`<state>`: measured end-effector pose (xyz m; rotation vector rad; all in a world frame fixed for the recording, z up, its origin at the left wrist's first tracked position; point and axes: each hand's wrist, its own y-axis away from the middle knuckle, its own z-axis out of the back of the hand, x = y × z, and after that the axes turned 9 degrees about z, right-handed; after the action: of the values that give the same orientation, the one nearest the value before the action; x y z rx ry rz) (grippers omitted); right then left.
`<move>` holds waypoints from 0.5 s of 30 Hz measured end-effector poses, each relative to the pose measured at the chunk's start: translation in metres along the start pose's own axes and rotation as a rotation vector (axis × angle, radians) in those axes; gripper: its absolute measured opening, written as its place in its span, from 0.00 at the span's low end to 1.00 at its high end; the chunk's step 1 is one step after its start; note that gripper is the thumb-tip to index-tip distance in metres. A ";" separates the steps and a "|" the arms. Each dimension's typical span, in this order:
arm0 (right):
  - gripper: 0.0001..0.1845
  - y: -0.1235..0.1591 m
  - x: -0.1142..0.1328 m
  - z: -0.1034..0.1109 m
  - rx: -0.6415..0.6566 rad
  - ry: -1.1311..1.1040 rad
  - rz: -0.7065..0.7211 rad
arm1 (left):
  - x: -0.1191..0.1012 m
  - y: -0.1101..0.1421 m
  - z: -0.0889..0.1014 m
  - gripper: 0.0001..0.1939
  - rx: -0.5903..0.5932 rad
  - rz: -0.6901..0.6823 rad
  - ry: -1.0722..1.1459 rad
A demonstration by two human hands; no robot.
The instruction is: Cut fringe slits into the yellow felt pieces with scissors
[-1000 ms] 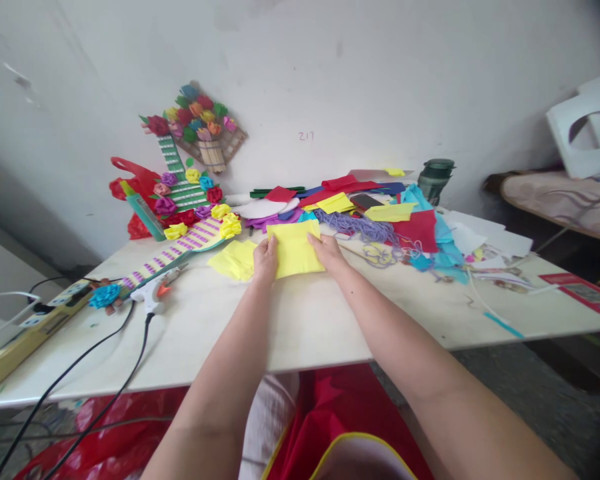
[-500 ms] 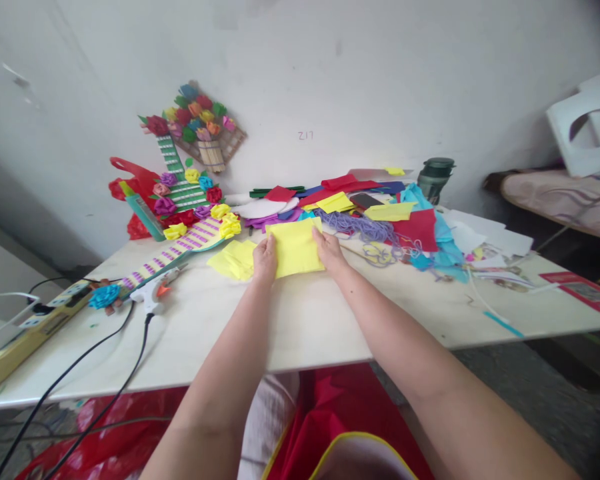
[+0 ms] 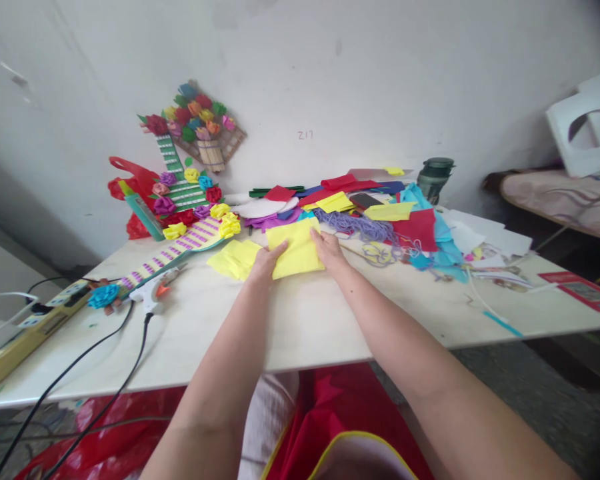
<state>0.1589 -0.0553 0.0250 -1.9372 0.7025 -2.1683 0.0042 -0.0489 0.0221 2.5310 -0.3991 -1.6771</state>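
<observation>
A yellow paper sheet lies flat on the white table, just past the middle. My left hand is on its left edge, thumb and fingers pinching the paper. My right hand presses on the sheet's right edge with fingers closed on it. A small stack of yellow paper squares sits just left of my left hand.
A glue gun with a black cord lies at the left, beside a power strip. Paper-flower crafts lean on the wall. Colored paper scraps, purple yarn and a dark jar crowd the back of the table.
My left hand has turned, its fingers sliding onto the sheet's left edge and lifting it slightly. My right hand stays put.
</observation>
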 end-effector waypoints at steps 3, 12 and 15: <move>0.22 -0.001 -0.002 0.000 -0.023 0.043 0.021 | 0.000 0.000 0.000 0.18 0.009 -0.024 0.025; 0.20 -0.001 -0.002 0.001 -0.031 0.078 0.038 | 0.001 0.001 -0.001 0.17 0.017 -0.056 0.057; 0.20 -0.001 -0.001 0.002 -0.031 0.091 0.043 | 0.001 0.002 0.001 0.19 0.062 -0.043 0.080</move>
<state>0.1608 -0.0545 0.0242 -1.8295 0.7890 -2.2449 0.0035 -0.0509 0.0214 2.6593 -0.3994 -1.5951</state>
